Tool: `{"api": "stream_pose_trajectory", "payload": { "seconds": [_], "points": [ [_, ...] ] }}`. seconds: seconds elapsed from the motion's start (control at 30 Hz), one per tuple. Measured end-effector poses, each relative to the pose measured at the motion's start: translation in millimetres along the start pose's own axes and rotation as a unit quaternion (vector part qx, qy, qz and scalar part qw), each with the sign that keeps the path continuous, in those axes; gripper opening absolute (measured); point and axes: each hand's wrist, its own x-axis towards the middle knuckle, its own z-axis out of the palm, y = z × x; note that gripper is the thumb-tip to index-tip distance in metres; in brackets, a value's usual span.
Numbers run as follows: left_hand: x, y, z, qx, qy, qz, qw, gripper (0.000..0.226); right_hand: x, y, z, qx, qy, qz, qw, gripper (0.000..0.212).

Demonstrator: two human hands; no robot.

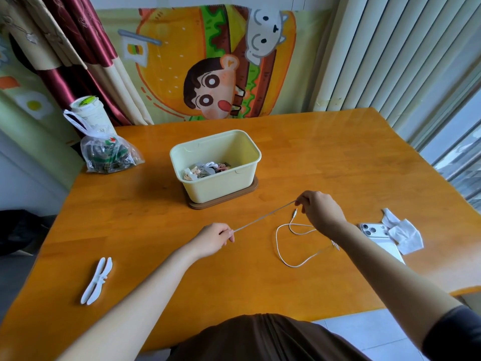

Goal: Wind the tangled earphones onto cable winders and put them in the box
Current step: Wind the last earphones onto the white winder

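- Orange wooden table (338,157) fills most of the frame, with a cartoon burger cloth (182,48) hanging behind it at top centre.
- Pale yellow box (216,188) sits mid-frame on a brown base (223,200). It's open, with a little heap of wound earphones (205,170) on winders in the bottom.
- Knotted plastic bag (109,155) at the table's upper left corner, with a paper cup (91,113) right behind it.
- Left hand (214,239), centre-left, has its fingers curled, pinching the earphone cable (263,216).
- Right hand (321,211), just right of centre, pinches the same cable higher up, so that stretch runs taut and diagonal between the two hands, in front of the box.
- The rest of the cable lies in a loose loop on the table under the right wrist, and the plug (294,212) dangles just below the right fingers.
- White phone (374,230) lies camera-side up at the right, with a crumpled tissue (403,233) overlapping it.
- White cable winder (96,281) lies flat at lower left, well apart from both hands.
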Motion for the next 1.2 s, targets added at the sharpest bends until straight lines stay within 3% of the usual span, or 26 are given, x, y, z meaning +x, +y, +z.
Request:
{"api": "stream_pose_trajectory", "payload": {
  "seconds": [0.1,0.23,0.33,0.47,0.63,0.83,0.97,1.2],
  "points": [
    [1,2,2,0.005,0.018,0.016,1.0,0.028,0,7,9,-0.072,-0.014,0.024,0.997,0.026],
    [0,0,5,0.053,0.03,0.039,0.997,0.026,-3,6,15,-0.165,-0.099,0.004,0.981,0.033],
    [-3,7,10,0.126,0.053,0.055,0.989,0.022,-12,-14,25,-0.075,-0.156,-0.102,0.98,0.041],
    [-6,17,19,0.199,0.12,0.108,0.967,0.019,-37,-51,47,0.044,-0.239,-0.191,0.951,0.038],
    [-13,8,19,0.205,0.182,0.133,0.952,0.012,-45,-75,66,0.119,-0.234,-0.147,0.954,0.019],
    [-31,-21,16,0.188,0.176,0.082,0.963,0.017,-40,-94,83,0.064,-0.278,-0.156,0.946,0.022],
    [-45,-64,13,0.108,0.202,0.002,0.973,0.019,-33,-117,101,0.028,-0.317,-0.165,0.934,0.023],
    [-74,-126,-6,0.101,0.363,-0.18,0.909,0.036,-36,-151,130,-0.004,-0.366,-0.194,0.91,0.024]
  ]
}}
